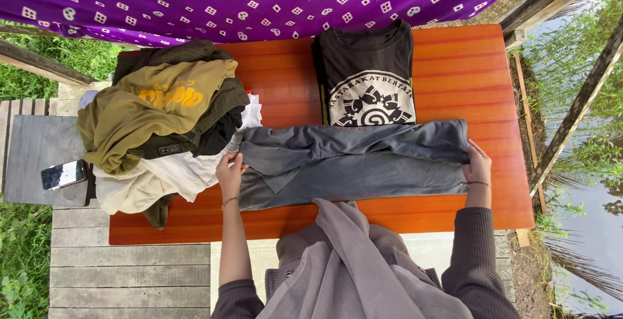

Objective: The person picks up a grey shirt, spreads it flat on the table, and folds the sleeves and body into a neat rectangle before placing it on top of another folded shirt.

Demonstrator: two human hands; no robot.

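One grey garment (354, 160), folded lengthwise, creased, mid-frame on the orange tabletop (467, 66).
Left hand (230, 168) and right hand (477, 163) each pinch one end, grip closed on cloth.

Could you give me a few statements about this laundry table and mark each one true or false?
1. Both hands hold the grey garment. True: the left hand and right hand grip its two ends.
2. The black T-shirt lies crumpled. False: it lies folded flat.
3. An olive shirt tops the pile. True.
4. The phone lies on the orange table. False: it lies on a grey bench beside it.
5. A green cloth hangs behind. False: it is purple.
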